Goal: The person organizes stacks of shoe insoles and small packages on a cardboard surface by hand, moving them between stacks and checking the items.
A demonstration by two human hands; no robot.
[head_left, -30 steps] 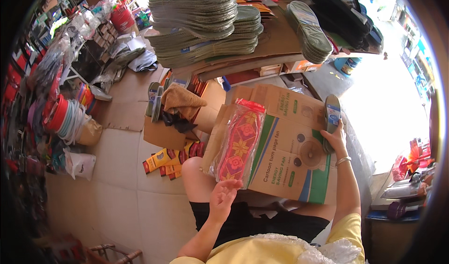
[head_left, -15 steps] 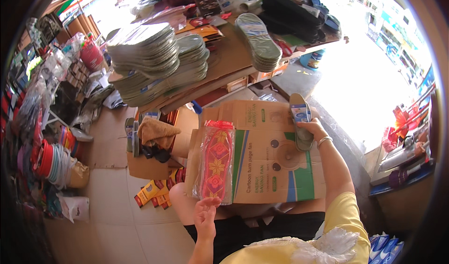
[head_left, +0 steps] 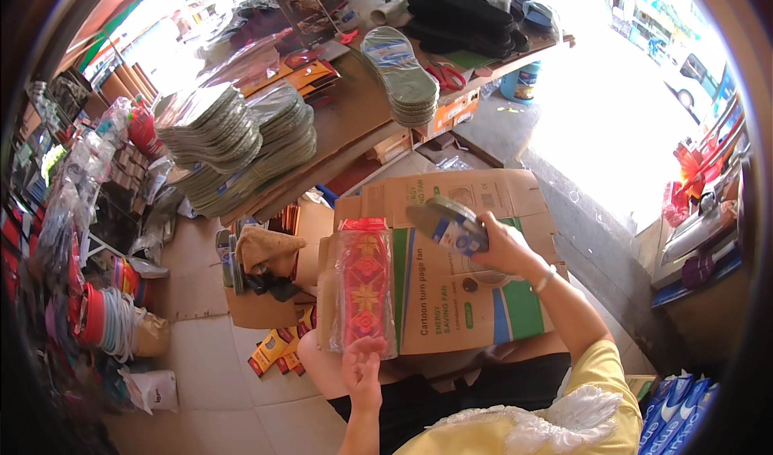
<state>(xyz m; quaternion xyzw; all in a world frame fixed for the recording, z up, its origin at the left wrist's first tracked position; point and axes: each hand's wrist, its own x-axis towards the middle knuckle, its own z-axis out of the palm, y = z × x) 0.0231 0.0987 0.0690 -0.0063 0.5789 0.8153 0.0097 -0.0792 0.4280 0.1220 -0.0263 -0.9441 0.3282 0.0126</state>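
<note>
Across my lap lies a flattened cardboard box. On its left side rests a clear plastic bag with a red and orange patterned insole inside, its red top edge pointing away from me. My left hand is at the bag's near end, palm up, fingers loosely spread and holding nothing; whether the fingertips touch the bag I cannot tell. My right hand grips a grey-green insole with a blue and white label, held tilted above the cardboard. Its far end is blurred.
On the table ahead stand stacks of grey-green insoles, a smaller insole stack, black insoles and red scissors. Left of my lap, a brown cloth lies on a carton; yellow packets lie on the floor.
My right hand has moved left and toward the middle of the cardboard, tilting the grey-green insole leftward. My left hand stays by the bag's near end. The whole view has shifted somewhat.
</note>
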